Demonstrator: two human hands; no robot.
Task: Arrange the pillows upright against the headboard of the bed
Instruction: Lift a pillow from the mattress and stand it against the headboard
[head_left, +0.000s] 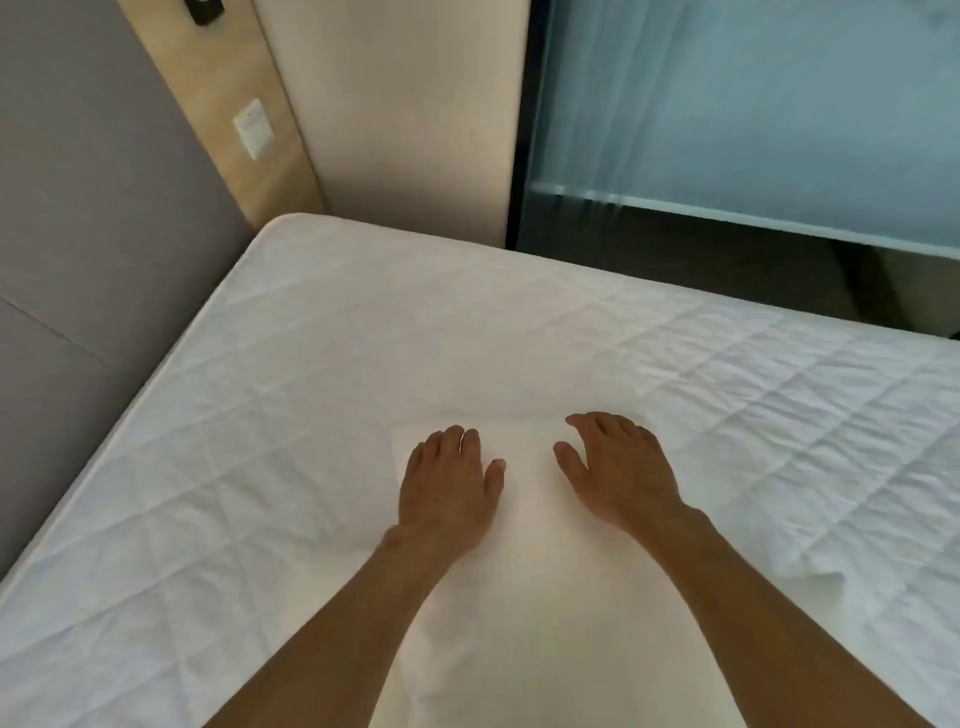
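Note:
A white pillow (535, 597) lies flat on the quilted white mattress (311, 338), stretching from the bottom of the view up to its far edge under my hands. My left hand (449, 486) rests palm down on the pillow's far left part, fingers slightly apart. My right hand (618, 467) lies palm down on the far right part, thumb spread. Neither hand grips the fabric. The grey padded headboard (93, 234) stands along the mattress's left side, well apart from the pillow. The pillow's near end is cut off by the frame.
A wooden wall panel (218, 109) with a white switch plate (253, 128) rises beside the headboard. A beige wall (405, 114) and a dark-framed glass partition (727, 114) stand beyond the far bed edge, with a dark gap below.

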